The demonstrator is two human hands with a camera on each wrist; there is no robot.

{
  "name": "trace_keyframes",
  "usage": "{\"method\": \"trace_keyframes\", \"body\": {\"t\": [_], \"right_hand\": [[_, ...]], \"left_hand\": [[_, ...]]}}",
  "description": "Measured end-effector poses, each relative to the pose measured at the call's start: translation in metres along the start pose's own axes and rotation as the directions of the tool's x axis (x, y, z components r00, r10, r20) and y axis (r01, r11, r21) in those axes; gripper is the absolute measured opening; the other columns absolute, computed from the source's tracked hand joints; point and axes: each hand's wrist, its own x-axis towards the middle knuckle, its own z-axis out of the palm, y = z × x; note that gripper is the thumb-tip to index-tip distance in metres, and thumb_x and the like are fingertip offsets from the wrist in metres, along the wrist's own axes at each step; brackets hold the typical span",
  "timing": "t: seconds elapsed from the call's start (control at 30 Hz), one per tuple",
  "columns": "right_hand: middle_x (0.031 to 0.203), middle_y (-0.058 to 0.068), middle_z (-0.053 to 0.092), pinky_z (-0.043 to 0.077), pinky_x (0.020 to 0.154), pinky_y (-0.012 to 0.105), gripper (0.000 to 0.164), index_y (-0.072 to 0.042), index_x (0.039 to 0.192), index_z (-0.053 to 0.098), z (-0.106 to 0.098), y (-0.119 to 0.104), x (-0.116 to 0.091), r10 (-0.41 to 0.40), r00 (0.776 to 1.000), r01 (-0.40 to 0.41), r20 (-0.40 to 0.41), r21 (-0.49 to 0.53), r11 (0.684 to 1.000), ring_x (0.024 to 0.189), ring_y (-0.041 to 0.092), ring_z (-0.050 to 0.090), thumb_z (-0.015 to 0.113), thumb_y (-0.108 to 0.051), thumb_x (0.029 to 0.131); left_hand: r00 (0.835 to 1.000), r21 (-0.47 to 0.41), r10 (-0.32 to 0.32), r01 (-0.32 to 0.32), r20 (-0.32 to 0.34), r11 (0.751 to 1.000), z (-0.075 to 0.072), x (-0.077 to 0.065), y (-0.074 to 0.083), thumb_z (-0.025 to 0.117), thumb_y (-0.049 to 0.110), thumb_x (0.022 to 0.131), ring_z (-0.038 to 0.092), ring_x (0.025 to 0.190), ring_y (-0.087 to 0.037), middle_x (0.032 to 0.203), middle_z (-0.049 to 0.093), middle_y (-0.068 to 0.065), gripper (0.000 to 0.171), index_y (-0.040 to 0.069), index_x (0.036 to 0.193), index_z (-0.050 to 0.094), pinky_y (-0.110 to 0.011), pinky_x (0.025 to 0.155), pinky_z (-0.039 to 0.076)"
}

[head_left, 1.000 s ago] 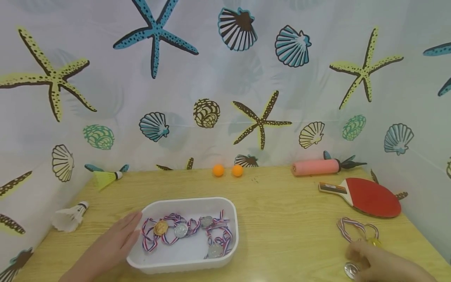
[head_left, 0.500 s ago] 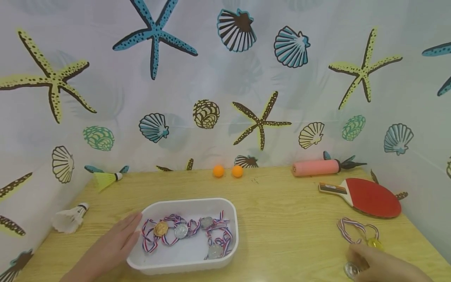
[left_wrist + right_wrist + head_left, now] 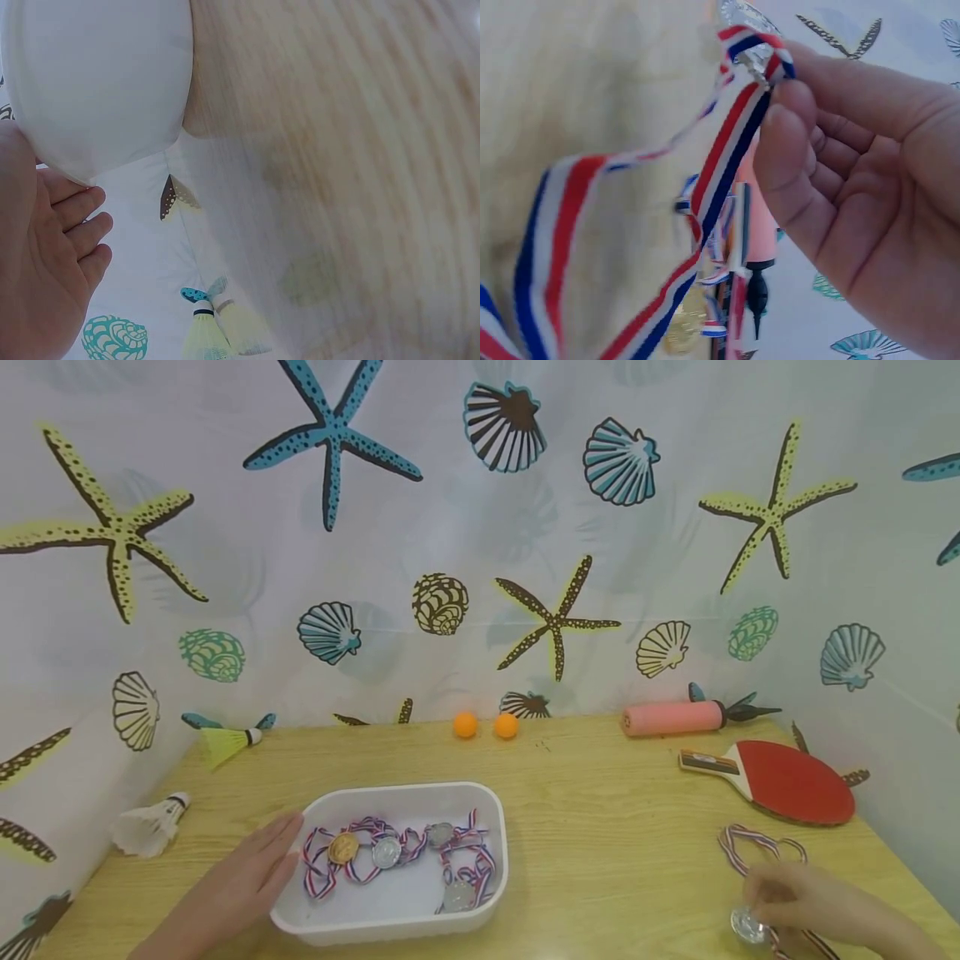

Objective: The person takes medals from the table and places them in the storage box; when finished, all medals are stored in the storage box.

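Note:
My right hand (image 3: 832, 902) pinches the red, white and blue ribbon of a silver medal (image 3: 747, 925) between thumb and forefinger, close to the medal. In the right wrist view the rest of that ribbon (image 3: 570, 210) hangs in a loop. Behind it lies another medal, a gold one (image 3: 684, 322), mostly hidden by my hand in the head view, where its ribbon (image 3: 735, 852) shows. My left hand (image 3: 232, 881) rests its fingers against the left side of a white tub (image 3: 390, 935). Inside are a gold medal (image 3: 343, 848) and several silver medals (image 3: 386, 852) with ribbons.
A red table tennis bat (image 3: 798, 781) and a pink hand pump (image 3: 671, 717) lie at the back right. Two orange balls (image 3: 465, 724) sit by the rear curtain. At left are a yellow shuttlecock (image 3: 225, 743) and a white shuttlecock (image 3: 150, 827).
The right hand has lifted the silver medal slightly, and its ribbon now shows below the hand. The gold medal on the right has become covered by the hand. The left hand stays put.

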Motion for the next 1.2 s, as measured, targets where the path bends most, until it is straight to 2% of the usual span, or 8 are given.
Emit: {"method": "trace_keyframes", "body": {"t": [0.07,0.33,0.47,0.6,0.77,0.9,1.03,1.2], "right_hand": [[0.077,-0.005,0.059,0.048,0.049,0.025,0.005,-0.005,0.094,0.058,-0.006,-0.007,0.0,-0.054,0.999,0.054,-0.003,0.014,0.998,0.06,0.008,0.054,0.056,-0.005,0.09],[0.063,0.008,0.054,0.046,0.044,0.03,0.01,-0.001,0.095,0.06,-0.028,-0.052,0.001,-0.046,0.99,0.047,-0.132,0.006,0.999,0.048,0.021,0.051,0.053,-0.008,0.093],[0.08,0.007,0.063,0.055,0.058,0.037,0.015,0.001,0.099,0.06,-0.038,-0.071,0.006,-0.036,0.975,0.055,-0.219,0.085,0.995,0.063,0.024,0.061,0.051,-0.009,0.095],[0.098,0.009,0.065,0.054,0.071,0.042,0.017,0.001,0.105,0.059,-0.045,-0.088,0.013,-0.087,0.966,0.124,-0.245,0.137,0.983,0.083,0.026,0.064,0.046,-0.007,0.097],[0.1,0.014,0.062,0.054,0.077,0.036,0.018,0.005,0.104,0.054,-0.048,-0.109,0.027,-0.135,0.939,0.16,-0.317,0.054,0.986,0.09,0.024,0.063,0.046,-0.011,0.097],[0.101,0.012,0.062,0.051,0.082,0.028,0.024,0.003,0.104,0.053,-0.047,-0.124,0.039,-0.077,0.911,0.094,-0.404,0.022,0.995,0.093,0.025,0.063,0.051,-0.02,0.096],[0.106,0.01,0.063,0.046,0.089,0.029,0.031,0.002,0.108,0.052,-0.047,-0.135,0.052,-0.03,0.896,0.055,-0.442,0.044,0.998,0.098,0.023,0.062,0.053,-0.026,0.095],[0.108,0.008,0.063,0.047,0.089,0.028,0.034,0.001,0.113,0.052,-0.045,-0.146,0.067,-0.035,0.883,0.085,-0.468,0.085,0.993,0.099,0.021,0.062,0.057,-0.025,0.093]], "left_hand": [[1.0,0.001,0.004,-0.004,-0.004,1.0,0.0,0.0,0.0,0.041,0.033,0.098,0.031,0.126,-0.044,0.14,0.033,-0.026,0.056,-0.005,0.138,0.035,-0.057,0.1,0.028],[1.0,0.015,0.013,-0.013,-0.013,1.0,0.0,0.0,0.0,0.042,0.032,0.098,0.031,0.126,-0.043,0.14,0.034,-0.025,0.055,-0.006,0.138,0.035,-0.057,0.1,0.029],[1.0,0.013,0.01,-0.01,-0.004,1.0,-0.001,0.001,0.0,0.041,0.034,0.098,0.031,0.126,-0.044,0.14,0.034,-0.026,0.057,-0.006,0.138,0.035,-0.057,0.1,0.028],[1.0,0.009,0.015,-0.015,-0.016,1.0,0.0,0.001,-0.001,0.042,0.033,0.098,0.032,0.126,-0.044,0.139,0.035,-0.026,0.056,-0.006,0.138,0.035,-0.057,0.1,0.028],[0.999,0.01,0.027,-0.027,-0.03,1.0,0.002,0.0,-0.003,0.044,0.03,0.098,0.033,0.125,-0.044,0.139,0.036,-0.026,0.054,-0.006,0.137,0.037,-0.057,0.099,0.029],[0.999,0.014,0.024,-0.023,-0.028,1.0,0.002,0.001,-0.003,0.044,0.03,0.098,0.033,0.125,-0.044,0.139,0.036,-0.026,0.054,-0.006,0.137,0.037,-0.057,0.099,0.03],[0.999,0.013,0.022,-0.021,-0.029,1.0,0.002,0.001,-0.003,0.044,0.03,0.098,0.033,0.125,-0.044,0.138,0.036,-0.026,0.054,-0.006,0.137,0.036,-0.057,0.099,0.03],[0.999,0.016,0.019,-0.019,-0.026,1.0,0.002,0.001,-0.003,0.043,0.031,0.098,0.034,0.124,-0.044,0.137,0.037,-0.026,0.054,-0.006,0.137,0.036,-0.057,0.099,0.03]]}}
